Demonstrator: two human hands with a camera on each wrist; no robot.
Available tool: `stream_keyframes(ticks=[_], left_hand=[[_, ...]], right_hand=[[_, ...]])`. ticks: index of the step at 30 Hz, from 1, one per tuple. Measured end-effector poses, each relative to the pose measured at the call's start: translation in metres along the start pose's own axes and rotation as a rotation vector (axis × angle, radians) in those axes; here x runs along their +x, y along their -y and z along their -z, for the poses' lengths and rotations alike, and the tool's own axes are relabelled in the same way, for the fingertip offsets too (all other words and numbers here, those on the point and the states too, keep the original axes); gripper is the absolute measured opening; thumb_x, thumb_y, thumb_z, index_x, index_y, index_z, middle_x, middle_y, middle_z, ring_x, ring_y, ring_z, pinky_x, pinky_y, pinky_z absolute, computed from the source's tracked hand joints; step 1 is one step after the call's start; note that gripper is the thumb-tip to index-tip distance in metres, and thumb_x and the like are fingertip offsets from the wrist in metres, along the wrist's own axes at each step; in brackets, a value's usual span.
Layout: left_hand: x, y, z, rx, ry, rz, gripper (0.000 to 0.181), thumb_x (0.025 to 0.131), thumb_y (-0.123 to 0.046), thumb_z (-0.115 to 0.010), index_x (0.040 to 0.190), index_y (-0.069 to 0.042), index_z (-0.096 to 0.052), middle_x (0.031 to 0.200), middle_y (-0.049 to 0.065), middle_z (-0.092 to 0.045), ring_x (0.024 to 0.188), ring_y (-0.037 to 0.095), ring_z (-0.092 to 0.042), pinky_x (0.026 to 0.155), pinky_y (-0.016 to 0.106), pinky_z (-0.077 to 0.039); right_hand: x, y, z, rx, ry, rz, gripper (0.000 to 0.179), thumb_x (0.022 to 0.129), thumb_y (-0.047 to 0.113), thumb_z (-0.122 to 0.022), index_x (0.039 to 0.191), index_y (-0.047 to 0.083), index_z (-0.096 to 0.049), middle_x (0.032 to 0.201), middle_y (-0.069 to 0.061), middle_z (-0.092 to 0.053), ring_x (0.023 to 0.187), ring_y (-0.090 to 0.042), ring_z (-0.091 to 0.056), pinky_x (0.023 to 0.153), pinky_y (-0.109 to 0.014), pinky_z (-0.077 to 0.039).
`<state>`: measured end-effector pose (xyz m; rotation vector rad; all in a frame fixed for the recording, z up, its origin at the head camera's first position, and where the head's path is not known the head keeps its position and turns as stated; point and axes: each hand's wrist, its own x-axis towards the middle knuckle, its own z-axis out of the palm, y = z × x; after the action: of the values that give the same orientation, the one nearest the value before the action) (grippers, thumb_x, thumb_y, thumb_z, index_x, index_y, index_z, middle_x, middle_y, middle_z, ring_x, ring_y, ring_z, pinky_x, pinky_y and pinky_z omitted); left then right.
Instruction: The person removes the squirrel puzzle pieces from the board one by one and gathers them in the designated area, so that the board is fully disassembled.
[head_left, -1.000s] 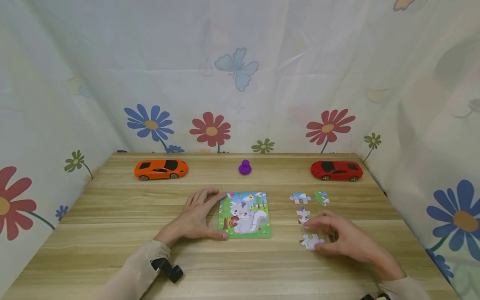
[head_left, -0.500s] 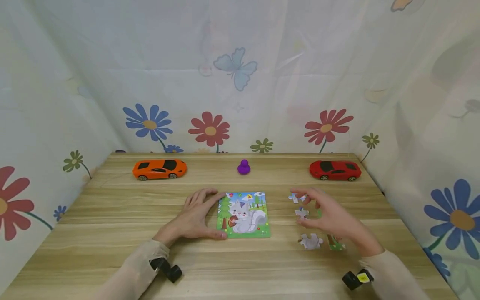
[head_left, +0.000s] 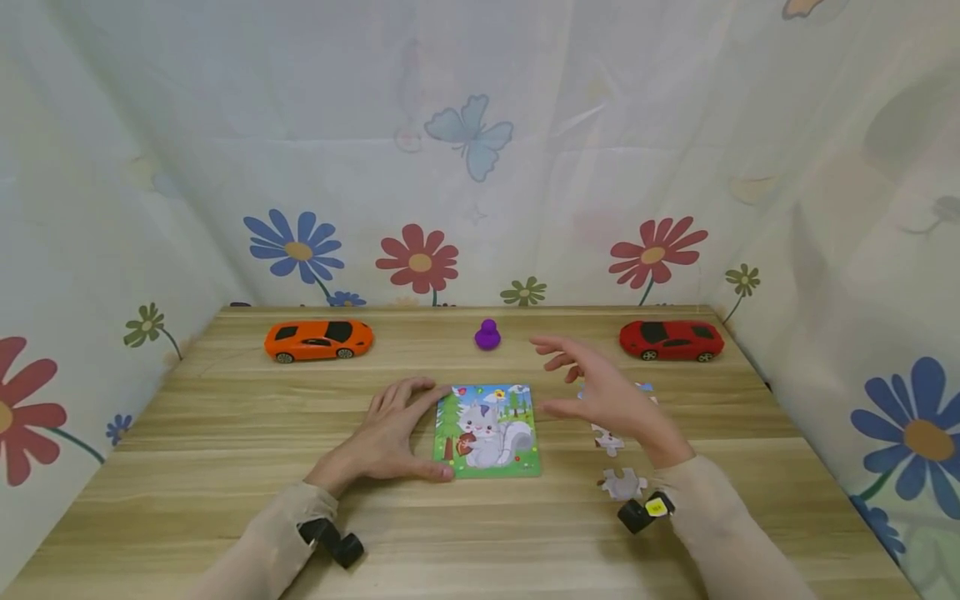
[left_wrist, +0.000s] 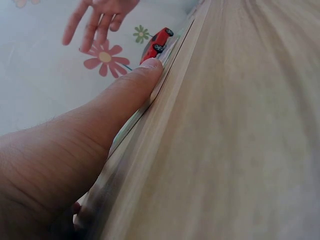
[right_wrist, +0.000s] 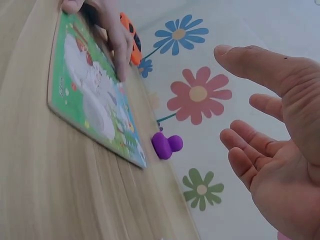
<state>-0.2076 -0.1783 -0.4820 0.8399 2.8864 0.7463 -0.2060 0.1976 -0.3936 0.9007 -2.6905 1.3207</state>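
A square puzzle board (head_left: pixel 487 442) with a grey squirrel picture lies flat on the table in the head view. At its left side rests my left hand (head_left: pixel 390 429), the thumb on the lower left corner and the fingertips by the upper left corner. Its straight thumb (left_wrist: pixel 125 95) lies along the board's edge in the left wrist view. My right hand (head_left: pixel 600 387) hovers above the table just right of the board, fingers spread and holding nothing. Beneath it are loose puzzle pieces, one showing white and brown (head_left: pixel 609 440); another piece (head_left: pixel 622 483) lies nearer me. The hand and sleeve hide others.
Along the back of the table (head_left: pixel 420 533) stand an orange toy car (head_left: pixel 318 340), a purple duck-shaped toy (head_left: pixel 487 335) and a red toy car (head_left: pixel 671 341). A flowered curtain (head_left: pixel 360 150) encloses the back and sides.
My right hand has moved from the loose pieces leftward and away from me, to beside the board, its fingers now spread wider. My left hand and the board stay put.
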Motion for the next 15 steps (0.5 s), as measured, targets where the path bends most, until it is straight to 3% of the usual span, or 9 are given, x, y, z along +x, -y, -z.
stream_keyframes(ticks=[15], left_hand=[[0.0,0.002,-0.001,-0.003,-0.001,-0.003,0.128,0.069,-0.09,-0.085,0.173,-0.03,-0.041,0.174,0.01,-0.032,0.16,0.039,-0.027,0.128,0.071,-0.02]], right_hand=[[0.03,-0.011,-0.031,0.171,0.072,-0.077,0.083,0.094,0.015,-0.092,0.166,0.016,-0.05,0.156,-0.017,-0.059,0.136,-0.042,-0.06,0.109,-0.058,-0.053]])
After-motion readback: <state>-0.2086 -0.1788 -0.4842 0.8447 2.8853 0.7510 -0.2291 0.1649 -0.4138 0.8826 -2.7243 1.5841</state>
